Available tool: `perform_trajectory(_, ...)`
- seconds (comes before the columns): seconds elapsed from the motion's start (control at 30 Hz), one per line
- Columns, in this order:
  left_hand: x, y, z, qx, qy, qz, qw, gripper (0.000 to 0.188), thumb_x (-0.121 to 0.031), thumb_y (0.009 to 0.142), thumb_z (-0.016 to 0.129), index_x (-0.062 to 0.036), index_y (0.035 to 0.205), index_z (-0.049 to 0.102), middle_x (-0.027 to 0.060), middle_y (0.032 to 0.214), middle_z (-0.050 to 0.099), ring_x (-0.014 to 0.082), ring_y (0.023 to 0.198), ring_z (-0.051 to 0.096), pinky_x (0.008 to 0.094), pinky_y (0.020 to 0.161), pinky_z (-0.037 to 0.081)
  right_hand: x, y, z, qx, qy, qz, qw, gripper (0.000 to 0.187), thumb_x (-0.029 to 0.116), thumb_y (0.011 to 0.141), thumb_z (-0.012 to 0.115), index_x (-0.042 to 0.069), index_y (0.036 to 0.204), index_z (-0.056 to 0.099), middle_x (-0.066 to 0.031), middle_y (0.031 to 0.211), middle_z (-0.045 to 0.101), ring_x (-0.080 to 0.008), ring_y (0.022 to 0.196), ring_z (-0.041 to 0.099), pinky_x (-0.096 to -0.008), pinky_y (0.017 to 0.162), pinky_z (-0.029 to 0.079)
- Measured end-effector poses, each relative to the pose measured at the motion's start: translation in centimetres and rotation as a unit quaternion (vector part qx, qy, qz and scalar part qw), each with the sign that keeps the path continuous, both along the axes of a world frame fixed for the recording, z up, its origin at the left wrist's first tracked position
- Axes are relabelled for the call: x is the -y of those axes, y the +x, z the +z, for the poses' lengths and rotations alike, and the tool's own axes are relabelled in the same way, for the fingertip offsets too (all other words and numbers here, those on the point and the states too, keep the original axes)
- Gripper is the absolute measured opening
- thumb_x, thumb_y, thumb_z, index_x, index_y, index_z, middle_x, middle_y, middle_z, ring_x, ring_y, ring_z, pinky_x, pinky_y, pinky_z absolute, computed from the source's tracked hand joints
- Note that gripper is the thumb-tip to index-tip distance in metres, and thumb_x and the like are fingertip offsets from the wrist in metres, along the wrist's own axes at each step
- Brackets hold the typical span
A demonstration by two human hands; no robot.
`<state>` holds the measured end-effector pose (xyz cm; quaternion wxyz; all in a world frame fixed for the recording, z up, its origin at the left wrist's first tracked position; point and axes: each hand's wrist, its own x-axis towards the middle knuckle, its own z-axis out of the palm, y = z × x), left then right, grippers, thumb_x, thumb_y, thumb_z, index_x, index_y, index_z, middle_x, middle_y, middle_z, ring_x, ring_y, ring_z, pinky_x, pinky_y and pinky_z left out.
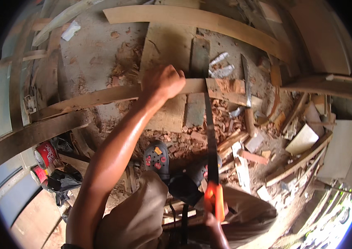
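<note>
A long narrow wooden plank (pixel 101 98) lies crosswise in front of me over a wide board (pixel 165 114). My left hand (pixel 166 83) is closed on the plank, its fingers mostly hidden under the fist. In my right hand (pixel 214 216), low in the picture, is the orange handle of a handsaw (pixel 212 141). The dark blade stretches away from me, and its far part crosses the plank to the right of my left hand. Whether the teeth have cut into the wood I cannot tell. A greyish wood block (pixel 195 110) sits beneath the plank beside the blade.
Wood chips (pixel 184 139) and offcuts cover the ground around my clogs (pixel 156 159). A bladed tool with a wooden handle (pixel 250 120) lies right of the saw. Another long plank (pixel 201 18) spans the far side. Red cans (pixel 45 153) and a black plastic bag (pixel 63 180) are at left.
</note>
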<state>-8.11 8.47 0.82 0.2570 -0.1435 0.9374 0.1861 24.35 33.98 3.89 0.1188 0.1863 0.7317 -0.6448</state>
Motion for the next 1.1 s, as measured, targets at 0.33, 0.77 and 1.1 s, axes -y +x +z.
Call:
perform_trajectory(0.33,0.0,-0.2,-2.3,-0.049,-0.026,0.016,0.998,0.042,-0.033,0.091,0.046,-0.0022,0.084,0.073,0.0203,0.092,0.071,0.0390,0.088,0.070,0.0466,0.081,0.055,2.7,-10.9,-3.7,-0.070,-0.008,0.061,0.996,0.025,0.006,0.091,0.062,-0.002,0.115,0.061,-0.0009,0.084,0.061,-0.0060,0.063,0.053,-0.0236,0.053,0.041)
perform_trajectory(0.77,-0.4,-0.3,-0.9,-0.066,-0.036,-0.001,0.997,0.046,-0.033,0.093,0.042,0.0008,0.080,0.072,0.0217,0.089,0.071,0.0374,0.082,0.071,0.0442,0.078,0.057,3.0,-13.2,-4.7,-0.092,0.040,0.082,0.992,0.011,0.005,0.084,0.059,0.000,0.075,0.057,-0.0019,0.065,0.054,-0.0086,0.059,0.048,-0.0269,0.052,0.041)
perform_trajectory(1.1,0.0,0.1,-2.4,-0.157,-0.051,-0.017,0.986,0.047,-0.035,0.092,0.043,-0.0006,0.076,0.071,0.0234,0.087,0.070,0.0379,0.082,0.071,0.0456,0.078,0.056,6.9,-22.5,-4.7,-0.037,-0.007,0.035,0.999,0.024,0.010,0.088,0.060,0.003,0.066,0.054,0.0044,0.053,0.047,-0.0088,0.049,0.043,-0.0312,0.043,0.033)
